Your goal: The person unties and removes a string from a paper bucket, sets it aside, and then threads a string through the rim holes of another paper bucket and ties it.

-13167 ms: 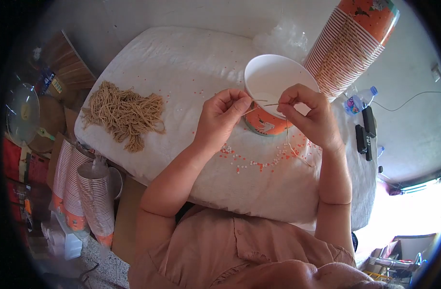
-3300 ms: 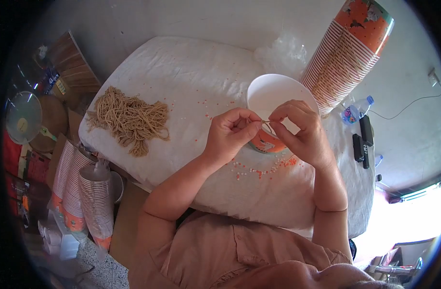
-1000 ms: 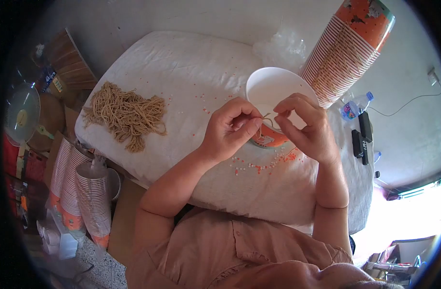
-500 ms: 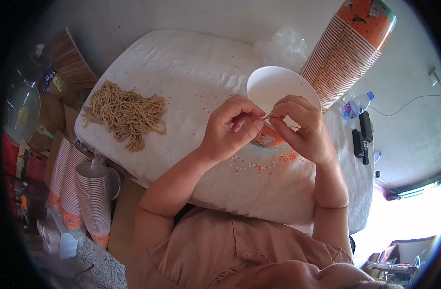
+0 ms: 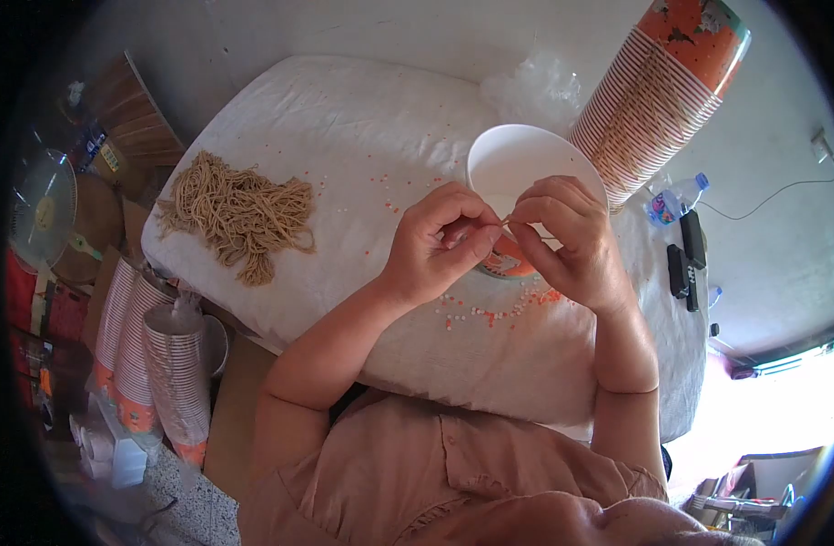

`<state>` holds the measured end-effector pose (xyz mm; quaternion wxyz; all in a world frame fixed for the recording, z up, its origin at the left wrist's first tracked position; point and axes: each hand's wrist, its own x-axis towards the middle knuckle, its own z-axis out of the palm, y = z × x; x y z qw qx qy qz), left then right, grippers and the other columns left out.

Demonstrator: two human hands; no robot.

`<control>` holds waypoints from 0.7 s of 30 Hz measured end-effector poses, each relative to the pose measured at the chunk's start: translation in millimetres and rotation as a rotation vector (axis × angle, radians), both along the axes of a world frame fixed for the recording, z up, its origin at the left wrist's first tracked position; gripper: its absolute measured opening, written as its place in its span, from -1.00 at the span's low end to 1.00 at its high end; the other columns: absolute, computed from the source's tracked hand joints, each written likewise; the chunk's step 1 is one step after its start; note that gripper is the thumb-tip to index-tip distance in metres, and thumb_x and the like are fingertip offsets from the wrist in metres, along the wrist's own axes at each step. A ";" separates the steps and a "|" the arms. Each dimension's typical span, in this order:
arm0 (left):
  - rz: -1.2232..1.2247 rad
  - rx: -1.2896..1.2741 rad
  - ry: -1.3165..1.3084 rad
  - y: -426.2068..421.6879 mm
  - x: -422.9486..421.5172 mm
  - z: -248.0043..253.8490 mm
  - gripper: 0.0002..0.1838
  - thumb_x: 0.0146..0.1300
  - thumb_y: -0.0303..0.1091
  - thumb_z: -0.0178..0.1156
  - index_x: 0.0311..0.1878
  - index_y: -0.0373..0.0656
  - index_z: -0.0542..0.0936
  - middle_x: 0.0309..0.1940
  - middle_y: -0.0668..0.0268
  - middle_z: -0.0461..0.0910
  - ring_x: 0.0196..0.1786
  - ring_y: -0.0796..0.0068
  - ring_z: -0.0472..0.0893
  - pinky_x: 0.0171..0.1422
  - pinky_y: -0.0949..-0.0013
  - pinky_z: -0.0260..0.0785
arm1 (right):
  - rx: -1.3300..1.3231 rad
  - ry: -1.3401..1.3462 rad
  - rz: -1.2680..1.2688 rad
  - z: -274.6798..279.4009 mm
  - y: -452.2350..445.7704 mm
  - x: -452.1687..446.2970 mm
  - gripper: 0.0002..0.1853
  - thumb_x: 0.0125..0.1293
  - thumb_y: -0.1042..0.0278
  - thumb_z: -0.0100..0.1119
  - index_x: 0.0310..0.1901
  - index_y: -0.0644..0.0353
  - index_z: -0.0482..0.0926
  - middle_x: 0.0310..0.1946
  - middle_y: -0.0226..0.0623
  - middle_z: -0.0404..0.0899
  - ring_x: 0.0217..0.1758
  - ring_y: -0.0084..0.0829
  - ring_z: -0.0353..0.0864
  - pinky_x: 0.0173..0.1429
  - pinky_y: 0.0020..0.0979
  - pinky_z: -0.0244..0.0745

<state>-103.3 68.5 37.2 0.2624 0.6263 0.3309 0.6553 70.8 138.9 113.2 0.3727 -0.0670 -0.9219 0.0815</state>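
Note:
Thumb and forefinger of my left hand pinch one end of a thin tan cord. My right hand grips the same cord just beside it, and the two sets of fingertips nearly meet. A strand of the cord shows under the right fingers. Whether a bead sits in the fingertips is too small to tell. Behind and below the hands stands a paper bucket, white inside and orange outside, partly covered by them. Loose orange and white beads lie on the cloth in front of it.
A heap of tan cords lies at the left of the white cloth-covered surface. Stacked buckets lean at the back right, near a plastic bottle and black objects. More bucket stacks stand at lower left.
My fingertips have drawn slightly closer together around the cord, and the right fingers have shifted a little. The bucket, beads and cord heap stay where they were.

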 end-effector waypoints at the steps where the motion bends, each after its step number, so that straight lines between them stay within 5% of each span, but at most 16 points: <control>1: -0.004 0.008 -0.032 0.5 1.8 0.7 -0.93 0.22 -0.56 0.25 -0.24 -0.22 0.57 -0.27 0.41 0.48 -0.38 0.75 0.33 -0.33 0.61 0.18 | 0.045 0.011 0.000 -0.4 0.7 0.0 -0.83 0.01 0.50 0.32 -0.33 0.19 0.56 -0.38 -0.28 0.57 -0.27 -0.20 0.61 -0.06 -0.24 0.45; 17: 0.131 0.052 0.019 -0.3 0.9 3.1 -0.93 0.20 -0.57 0.25 -0.29 -0.19 0.57 -0.35 0.47 0.48 -0.40 0.77 0.30 -0.33 0.62 0.14 | 0.163 0.152 -0.022 8.3 -1.7 4.7 -0.80 -0.07 0.62 0.29 -0.37 0.22 0.52 -0.39 -0.25 0.56 -0.31 -0.21 0.58 -0.17 -0.28 0.46; 21: 0.125 0.012 -0.037 0.5 3.1 1.6 -0.93 0.22 -0.56 0.24 -0.27 -0.18 0.56 -0.35 0.48 0.47 -0.39 0.78 0.31 -0.33 0.62 0.15 | -0.004 0.219 -0.043 10.5 -4.2 9.9 -0.82 -0.04 0.69 0.22 -0.37 0.26 0.50 -0.41 -0.25 0.54 -0.36 -0.29 0.55 -0.24 -0.37 0.43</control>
